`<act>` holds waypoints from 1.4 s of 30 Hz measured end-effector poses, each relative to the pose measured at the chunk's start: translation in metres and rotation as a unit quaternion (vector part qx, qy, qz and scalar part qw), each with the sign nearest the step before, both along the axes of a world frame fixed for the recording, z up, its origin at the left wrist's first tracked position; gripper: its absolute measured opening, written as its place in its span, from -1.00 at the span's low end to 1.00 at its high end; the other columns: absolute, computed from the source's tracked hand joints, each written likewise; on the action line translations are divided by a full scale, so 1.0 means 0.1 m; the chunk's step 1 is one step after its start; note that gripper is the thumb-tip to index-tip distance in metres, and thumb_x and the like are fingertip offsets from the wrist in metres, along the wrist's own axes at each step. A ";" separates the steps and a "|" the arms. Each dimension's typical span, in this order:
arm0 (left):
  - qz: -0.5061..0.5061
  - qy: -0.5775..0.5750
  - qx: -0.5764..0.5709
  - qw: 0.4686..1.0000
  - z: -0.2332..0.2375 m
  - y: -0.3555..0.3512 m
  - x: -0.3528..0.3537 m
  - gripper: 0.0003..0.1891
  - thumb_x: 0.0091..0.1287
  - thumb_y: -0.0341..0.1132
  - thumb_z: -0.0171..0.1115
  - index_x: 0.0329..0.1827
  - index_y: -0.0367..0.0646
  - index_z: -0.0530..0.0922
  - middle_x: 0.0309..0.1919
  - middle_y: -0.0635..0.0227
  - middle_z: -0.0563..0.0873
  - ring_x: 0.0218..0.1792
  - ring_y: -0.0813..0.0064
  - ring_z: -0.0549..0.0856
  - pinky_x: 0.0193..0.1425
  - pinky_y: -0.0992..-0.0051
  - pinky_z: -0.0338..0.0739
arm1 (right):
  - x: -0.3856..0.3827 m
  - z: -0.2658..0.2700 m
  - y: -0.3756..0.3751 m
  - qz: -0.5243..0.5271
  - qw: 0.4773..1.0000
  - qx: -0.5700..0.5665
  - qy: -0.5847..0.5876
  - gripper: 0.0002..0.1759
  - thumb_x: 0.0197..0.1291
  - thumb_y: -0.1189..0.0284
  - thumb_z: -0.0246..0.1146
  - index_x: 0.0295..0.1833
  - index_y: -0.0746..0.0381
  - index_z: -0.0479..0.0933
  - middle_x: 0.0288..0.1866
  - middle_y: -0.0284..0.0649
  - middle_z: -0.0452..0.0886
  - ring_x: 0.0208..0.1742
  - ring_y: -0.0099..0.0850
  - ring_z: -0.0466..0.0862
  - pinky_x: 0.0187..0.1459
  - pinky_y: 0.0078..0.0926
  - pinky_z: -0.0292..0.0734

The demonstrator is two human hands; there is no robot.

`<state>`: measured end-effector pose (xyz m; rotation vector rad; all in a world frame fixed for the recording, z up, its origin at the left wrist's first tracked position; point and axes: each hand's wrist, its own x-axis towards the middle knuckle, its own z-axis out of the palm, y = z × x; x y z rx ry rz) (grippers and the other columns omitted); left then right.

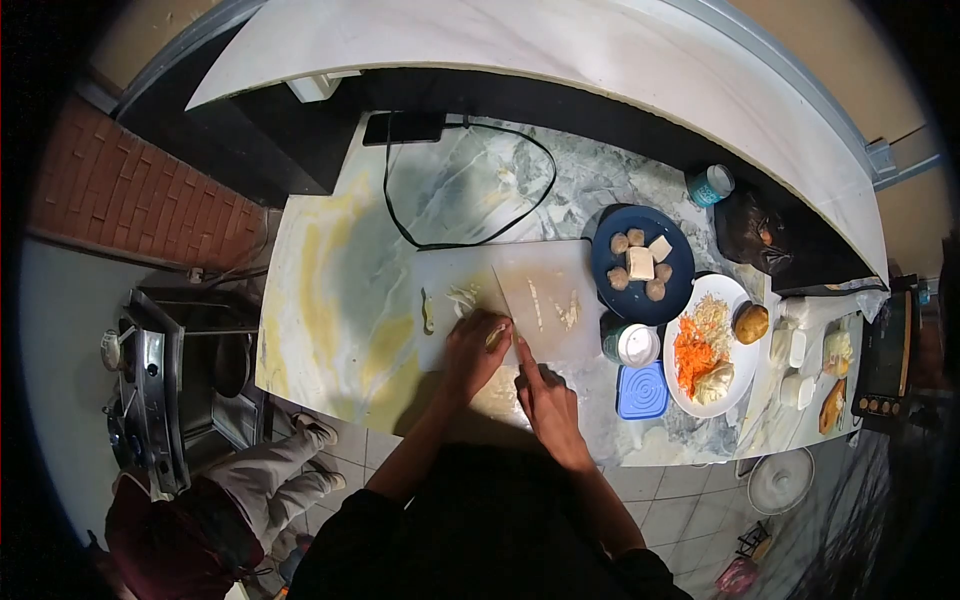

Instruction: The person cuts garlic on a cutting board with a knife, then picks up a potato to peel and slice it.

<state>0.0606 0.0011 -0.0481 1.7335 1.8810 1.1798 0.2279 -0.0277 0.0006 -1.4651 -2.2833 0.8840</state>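
My right hand [547,400] grips a knife [505,298], its blade pointing away from me over the white cutting board [440,268]. Just left of the blade, my left hand [474,352] is closed around a pale vegetable piece [494,336], mostly hidden by the fingers. Thin pale strips [464,297] lie beyond my left hand, and more cut strips [568,312] are to the right of the knife. A curled yellow-green peel or strip [428,313] rests near the board's left side.
Right of the board are a dark blue plate [625,300] with round balls and pale blocks, an open jar [638,346], a blue lid [642,390] and a white plate [735,372] with shredded vegetables. A black cable [395,215] loops behind. Another person [200,525] is at lower left.
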 end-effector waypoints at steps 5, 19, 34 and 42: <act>0.005 -0.004 -0.014 1.000 0.02 -0.02 0.00 -0.87 0.19 -0.40 0.41 -0.21 -0.08 0.70 -0.26 0.33 0.74 -0.23 0.16 0.72 -0.11 0.24 0.64 | 0.01 -0.01 0.01 -0.005 1.000 0.005 -0.008 -0.18 0.22 0.56 0.21 0.61 0.03 0.20 -0.29 0.07 0.64 -0.31 0.05 0.67 -0.23 -0.04 0.58; 0.002 0.007 0.006 1.000 0.05 0.03 0.00 -0.90 0.18 -0.41 0.42 -0.25 -0.12 0.72 -0.28 0.30 0.76 -0.26 0.18 0.74 -0.12 0.27 0.65 | 0.32 -0.01 0.04 0.034 0.998 0.028 -0.048 -0.18 0.22 0.51 0.23 0.61 -0.11 0.22 -0.24 -0.02 0.66 -0.29 -0.01 0.69 -0.23 -0.06 0.63; -0.011 -0.013 0.020 1.000 0.07 0.02 0.00 -0.93 0.22 -0.40 0.41 -0.25 -0.10 0.73 -0.30 0.33 0.75 -0.30 0.20 0.75 -0.14 0.28 0.64 | 0.29 -0.05 0.01 -0.008 1.000 -0.013 0.019 -0.16 0.19 0.57 0.20 0.61 -0.04 0.21 -0.27 0.07 0.65 -0.30 0.06 0.67 -0.23 -0.02 0.59; -0.003 -0.018 0.007 1.000 0.07 0.02 0.00 -0.90 0.20 -0.41 0.42 -0.23 -0.08 0.72 -0.30 0.34 0.74 -0.28 0.23 0.74 -0.15 0.30 0.63 | 0.24 -0.03 0.06 0.011 0.999 -0.007 0.031 -0.20 0.24 0.55 0.21 0.60 -0.09 0.24 -0.28 0.05 0.64 -0.29 0.05 0.67 -0.22 -0.05 0.58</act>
